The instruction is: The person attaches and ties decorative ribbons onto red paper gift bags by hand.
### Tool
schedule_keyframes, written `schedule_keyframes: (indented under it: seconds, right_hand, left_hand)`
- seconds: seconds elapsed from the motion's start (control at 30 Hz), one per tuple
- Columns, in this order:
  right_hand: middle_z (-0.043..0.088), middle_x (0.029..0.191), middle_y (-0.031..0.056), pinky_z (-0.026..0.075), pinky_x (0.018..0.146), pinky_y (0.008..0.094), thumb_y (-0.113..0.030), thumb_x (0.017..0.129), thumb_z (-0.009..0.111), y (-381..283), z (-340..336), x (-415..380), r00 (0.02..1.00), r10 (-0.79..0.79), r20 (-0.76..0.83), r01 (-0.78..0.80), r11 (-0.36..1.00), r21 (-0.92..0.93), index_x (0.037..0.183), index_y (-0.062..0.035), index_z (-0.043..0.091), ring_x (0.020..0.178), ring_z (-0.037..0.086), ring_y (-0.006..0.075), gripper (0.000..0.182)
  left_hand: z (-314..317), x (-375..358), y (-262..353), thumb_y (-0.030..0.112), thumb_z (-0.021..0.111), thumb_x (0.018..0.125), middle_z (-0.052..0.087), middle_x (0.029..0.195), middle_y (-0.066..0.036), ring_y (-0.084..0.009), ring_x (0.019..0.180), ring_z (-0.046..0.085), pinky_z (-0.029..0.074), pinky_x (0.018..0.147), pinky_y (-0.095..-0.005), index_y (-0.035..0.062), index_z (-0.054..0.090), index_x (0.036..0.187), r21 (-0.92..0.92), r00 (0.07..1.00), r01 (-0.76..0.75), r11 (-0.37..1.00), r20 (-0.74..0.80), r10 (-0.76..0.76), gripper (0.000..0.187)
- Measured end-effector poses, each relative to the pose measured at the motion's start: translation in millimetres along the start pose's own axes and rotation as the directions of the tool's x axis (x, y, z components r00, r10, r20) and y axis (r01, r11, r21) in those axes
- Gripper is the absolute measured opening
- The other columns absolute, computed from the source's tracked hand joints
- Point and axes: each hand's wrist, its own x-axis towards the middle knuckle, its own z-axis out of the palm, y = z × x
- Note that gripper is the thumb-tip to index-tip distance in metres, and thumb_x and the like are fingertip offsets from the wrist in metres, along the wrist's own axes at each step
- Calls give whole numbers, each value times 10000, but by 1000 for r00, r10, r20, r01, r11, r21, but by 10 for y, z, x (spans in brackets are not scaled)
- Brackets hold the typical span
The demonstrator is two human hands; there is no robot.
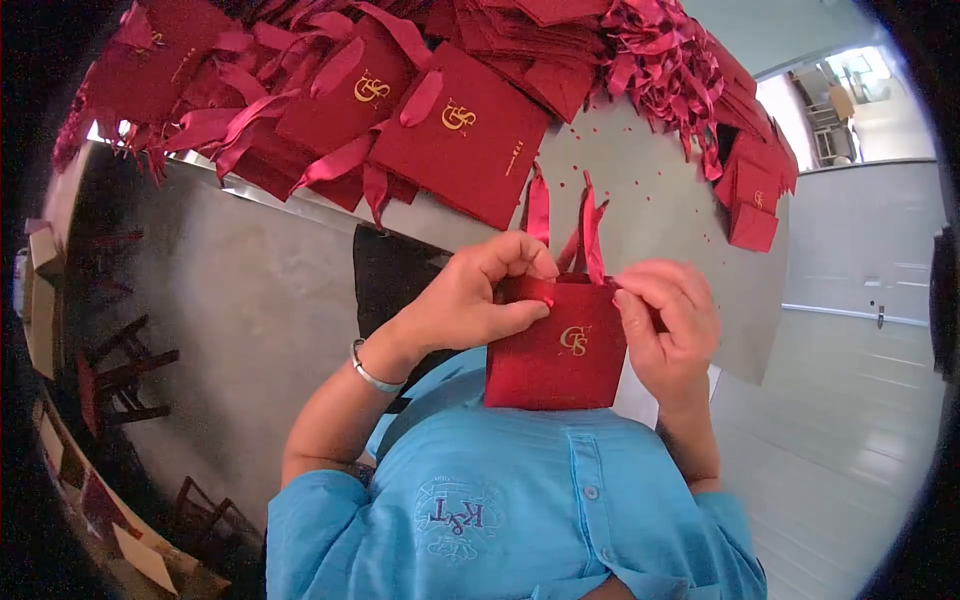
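A small red gift bag with a gold logo is held upright in front of my chest. Its red ribbon handles rise from the open top. At the bag's upper left edge, my left hand pinches the rim between thumb and fingers. My right hand grips the upper right corner with its thumb and fingertips. The fingertips inside the rim are partly hidden.
Flat red bags with ribbons are piled along the table. A heap of ribbons hangs at the back, and another small stack of bags stands at the right. Red scraps dot the tabletop. Wooden stools stand on the left floor.
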Motion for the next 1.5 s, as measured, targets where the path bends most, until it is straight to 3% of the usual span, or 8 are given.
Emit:
schedule_keyframes:
  seconds: [0.13,0.2,0.33,0.8,1.43,1.5]
  right_hand:
    - [651,783,85,458,570,277,32,703,748,-87,75,62,992,-93,84,91,996,26,854,-32,671,673,597,199,182]
    - [646,756,69,456,546,295,32,676,763,-127,134,63,990,-54,128,35,989,141,838,-43,661,619,589,197,205]
    - [638,731,60,455,530,306,40,659,755,-126,198,84,992,-91,91,76,985,154,824,-47,649,593,584,201,214]
    - [589,664,53,478,538,322,48,598,701,-136,196,67,974,-151,169,153,988,0,721,-61,596,577,575,225,196]
    - [540,617,54,475,515,331,20,600,656,-182,149,101,950,-147,274,188,973,-130,658,-67,540,555,556,224,156]
    - [513,602,60,466,499,336,1,619,638,-228,125,158,920,-155,361,228,959,-169,629,-63,507,545,545,227,147]
  left_hand:
    - [-10,-5,-20,-66,689,759,581,1008,-24,-92,957,565,460,862,-249,20,519,1066,-26,997,79,997,18,-78,361]
    - [-28,-11,-46,-80,662,756,576,1023,-28,-97,970,563,460,869,-251,17,513,1078,-51,999,42,998,28,-40,368]
    - [-49,-14,-51,-91,615,761,573,1023,-31,-102,976,562,460,879,-257,11,511,1085,-44,998,-41,998,40,43,355]
    - [-18,9,61,-73,588,775,576,1051,-48,-116,1012,558,466,898,-277,-5,521,1095,15,999,-19,1000,27,18,333]
    - [32,33,36,-67,591,824,598,1030,-41,-91,986,577,476,886,-258,-11,538,1066,14,1000,-21,1000,-22,21,254]
    - [43,34,34,-59,607,819,618,990,-38,-83,950,592,490,860,-249,-11,555,1039,96,998,-48,994,-37,51,231]
